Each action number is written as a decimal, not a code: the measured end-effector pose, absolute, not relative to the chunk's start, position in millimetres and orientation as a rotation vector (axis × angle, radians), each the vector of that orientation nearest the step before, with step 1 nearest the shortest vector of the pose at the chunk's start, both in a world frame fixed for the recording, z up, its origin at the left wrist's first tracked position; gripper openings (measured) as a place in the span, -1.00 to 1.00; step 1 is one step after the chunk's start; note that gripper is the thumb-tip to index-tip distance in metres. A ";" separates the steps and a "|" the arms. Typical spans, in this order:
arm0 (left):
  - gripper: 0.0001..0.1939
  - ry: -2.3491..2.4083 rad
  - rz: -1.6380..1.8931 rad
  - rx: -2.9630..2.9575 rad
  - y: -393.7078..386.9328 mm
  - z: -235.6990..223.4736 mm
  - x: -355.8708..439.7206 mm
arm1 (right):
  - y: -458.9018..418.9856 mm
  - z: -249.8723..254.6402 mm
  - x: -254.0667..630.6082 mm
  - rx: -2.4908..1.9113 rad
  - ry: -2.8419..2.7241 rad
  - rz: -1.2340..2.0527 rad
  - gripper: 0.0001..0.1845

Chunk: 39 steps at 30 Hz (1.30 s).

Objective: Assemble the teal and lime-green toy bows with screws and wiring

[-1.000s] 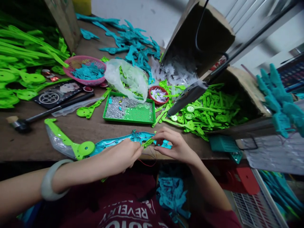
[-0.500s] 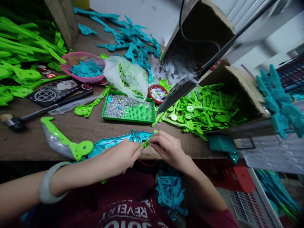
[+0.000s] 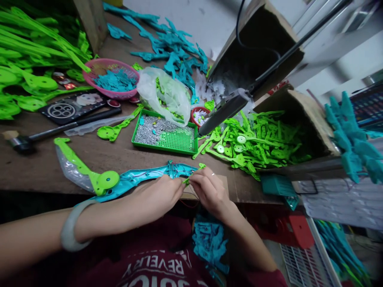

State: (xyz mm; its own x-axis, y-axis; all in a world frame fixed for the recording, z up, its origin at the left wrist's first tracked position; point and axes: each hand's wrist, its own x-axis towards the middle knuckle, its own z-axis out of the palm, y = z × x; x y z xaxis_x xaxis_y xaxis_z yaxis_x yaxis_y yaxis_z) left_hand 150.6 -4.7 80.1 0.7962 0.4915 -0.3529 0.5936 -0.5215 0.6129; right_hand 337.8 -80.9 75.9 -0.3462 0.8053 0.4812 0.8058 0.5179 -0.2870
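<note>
A long teal plastic toy part [image 3: 143, 176] with thin wires inside lies along the table's near edge, with a green disc-ended arm [image 3: 89, 175] at its left end. My left hand [image 3: 158, 195] is closed on the teal part's middle. Close beside it, my right hand [image 3: 209, 191] pinches a small green piece [image 3: 194, 173] held against the teal part. A pale bangle [image 3: 70, 229] sits on my left wrist.
A green tray [image 3: 166, 139] of small screws sits behind my hands. Right of it lies a heap of green parts [image 3: 257, 143] spilling from a cardboard box [image 3: 302, 115]. A pink basket [image 3: 115, 79], a plastic bag [image 3: 164, 95], a hammer [image 3: 44, 135] and teal parts [image 3: 170, 52] lie further back.
My right hand has drawn in closer to my left hand, pinching the small green piece. The view has shifted slightly.
</note>
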 end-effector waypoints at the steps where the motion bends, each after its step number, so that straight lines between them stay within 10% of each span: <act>1: -0.56 0.807 -0.198 2.176 -5.2 83.2 151.4 | -80.1 73.9 339.5 -1.312 -2.189 -0.050 -0.82; 39: -0.54 0.767 -0.182 2.080 -4.6 66.2 144.8 | -68.0 86.8 342.1 -1.437 -2.058 0.633 -0.87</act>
State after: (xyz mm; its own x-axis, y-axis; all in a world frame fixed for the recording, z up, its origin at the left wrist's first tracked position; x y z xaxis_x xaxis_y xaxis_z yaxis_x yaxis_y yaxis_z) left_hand 144.8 -4.6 66.2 0.7982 0.4531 -0.3969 0.5833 -0.4169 0.6971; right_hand 342.1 -68.0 86.8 -0.2806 0.9453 0.1664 0.6887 0.3190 -0.6511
